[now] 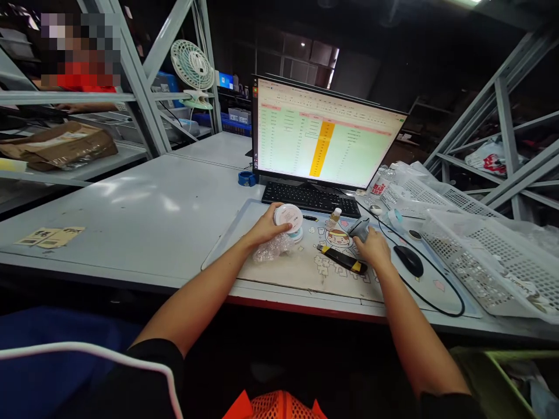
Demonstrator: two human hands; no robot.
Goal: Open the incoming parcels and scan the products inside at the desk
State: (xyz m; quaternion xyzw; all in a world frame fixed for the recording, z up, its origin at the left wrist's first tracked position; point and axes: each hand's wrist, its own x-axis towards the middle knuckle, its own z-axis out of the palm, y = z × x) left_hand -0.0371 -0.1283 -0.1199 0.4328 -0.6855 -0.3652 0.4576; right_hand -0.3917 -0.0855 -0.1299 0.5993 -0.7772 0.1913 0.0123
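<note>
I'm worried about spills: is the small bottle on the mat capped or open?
Capped: the bottle has a white cap on its top. How tight, I cannot tell.

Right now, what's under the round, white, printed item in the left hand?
Below the round white item, a partly covered bluish round piece and crumpled clear bubble wrap show. Whatever the item and wrap cover cannot be seen.

On the white table [144,203] a mat [292,274] was laid, and a blue ring [247,181], yellow paper labels [63,236], a big screen [323,137] and a white basket [469,270] were set
</note>
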